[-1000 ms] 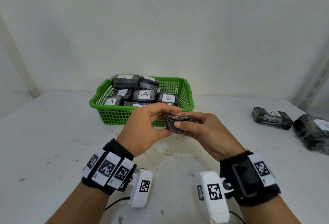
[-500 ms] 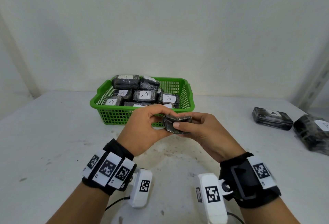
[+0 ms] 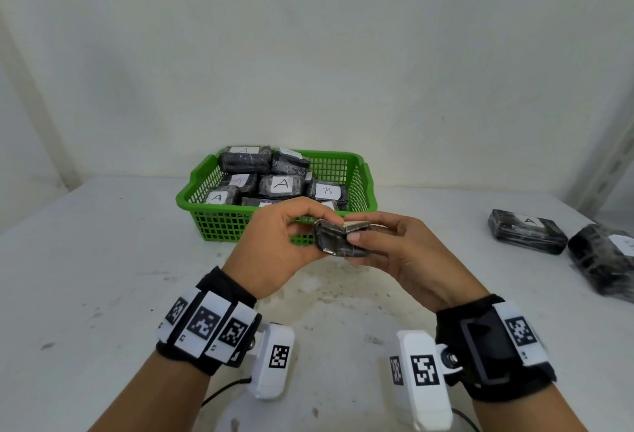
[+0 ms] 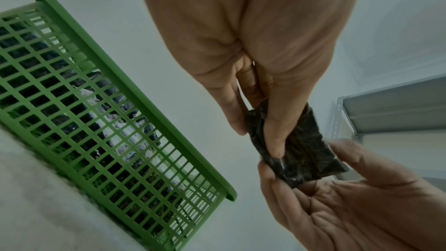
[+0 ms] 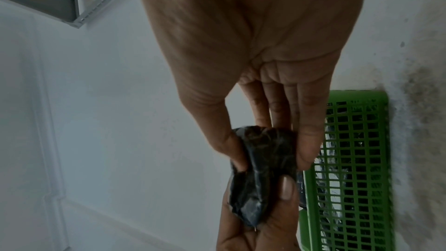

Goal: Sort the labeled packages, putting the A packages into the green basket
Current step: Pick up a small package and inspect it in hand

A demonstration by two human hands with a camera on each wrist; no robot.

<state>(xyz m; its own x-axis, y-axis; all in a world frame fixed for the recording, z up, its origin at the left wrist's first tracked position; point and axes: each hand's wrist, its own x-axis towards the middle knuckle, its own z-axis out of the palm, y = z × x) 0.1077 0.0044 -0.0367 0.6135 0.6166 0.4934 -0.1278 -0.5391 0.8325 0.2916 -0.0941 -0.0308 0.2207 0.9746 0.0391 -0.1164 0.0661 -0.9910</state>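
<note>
The white, stained counter [image 3: 103, 277] carries everything, and you stand square to it so that the green plastic lattice basket [image 3: 219, 226] sits straight ahead, near enough for a short forward reach. That basket already holds a heap of dark, plastic-wrapped packages with white paper labels [image 3: 281, 185]; several read A, yet one package marked B [image 3: 327, 190] lies among them near the right wall, which looks out of place for this sort and may be worth pulling out later. Off to your right, well apart from the basket, a dark wrapped package labelled A [image 3: 526, 231] waits flat on the counter with its label up, so you can read it without touching it; just beside it lies a larger dark bundle with a white label [image 3: 603, 256] whose letter is cut off at the frame edge. You hold your left hand [image 3: 274, 246] and right hand [image 3: 408, 256] together in front of the basket's near wall, both pinching one small dark wrapped package [image 3: 338, 241] from opposite ends, thumbs on the near face and fingers behind. It is lifted clear of the counter and tipped with one edge towards you, probably so you can turn it and find its label, since no letter shows on it in any view. Until you read that letter, you cannot tell whether it belongs in the basket.
</note>
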